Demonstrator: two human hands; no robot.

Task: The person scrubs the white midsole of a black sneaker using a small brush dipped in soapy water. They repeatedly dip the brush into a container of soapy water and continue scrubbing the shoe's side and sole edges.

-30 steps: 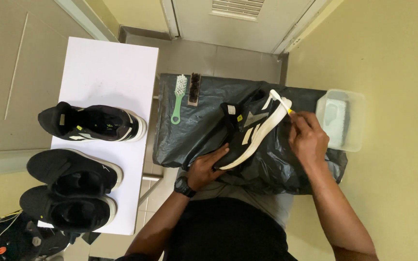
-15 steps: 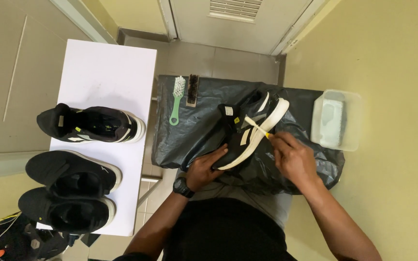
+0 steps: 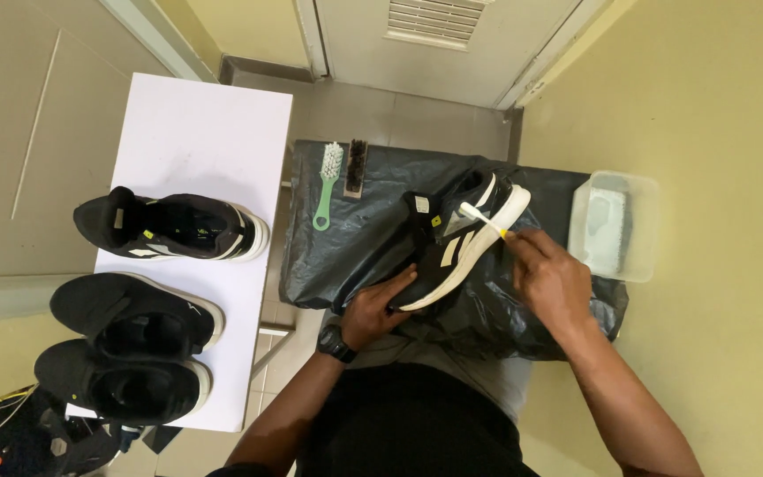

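A black sneaker with a white sole (image 3: 457,243) lies tilted on its side on a black plastic sheet (image 3: 355,247). My left hand (image 3: 377,309), with a dark watch on the wrist, grips the sneaker's heel end. My right hand (image 3: 549,278) holds a small white and yellow toothbrush (image 3: 481,221), its bristle head pressed against the shoe's side near the sole.
A green-handled brush (image 3: 326,185) and a brown brush (image 3: 357,166) lie at the sheet's far left. A clear tub of water (image 3: 615,225) stands at the right. On a white table (image 3: 196,132) at the left rest a matching black sneaker (image 3: 174,225) and two black shoes (image 3: 130,349).
My right hand and the toothbrush first slid down from the shoe's toe toward its middle, then moved back up a little along the sole. My left hand stayed on the heel.
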